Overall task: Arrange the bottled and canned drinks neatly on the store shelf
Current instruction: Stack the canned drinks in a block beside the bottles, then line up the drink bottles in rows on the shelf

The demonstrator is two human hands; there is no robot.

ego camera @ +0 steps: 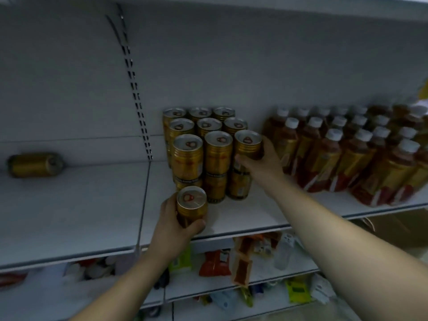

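Observation:
Gold cans [203, 144] stand stacked two high in rows on the white shelf [92, 216]. My left hand [173, 230] grips one gold can [191, 205] upright near the shelf's front edge, just ahead of the stack's left column. My right hand [261, 163] grips another gold can [248, 144] on top of the front right column of the stack. To the right stand several brown bottles [347, 154] with white caps and yellow-red labels, packed in rows.
A single gold can [34, 164] lies on its side far left on the shelf. A slotted upright [136, 89] runs up the back panel. Lower shelves hold mixed packets [231, 262]. A cardboard box [398, 225] sits at lower right.

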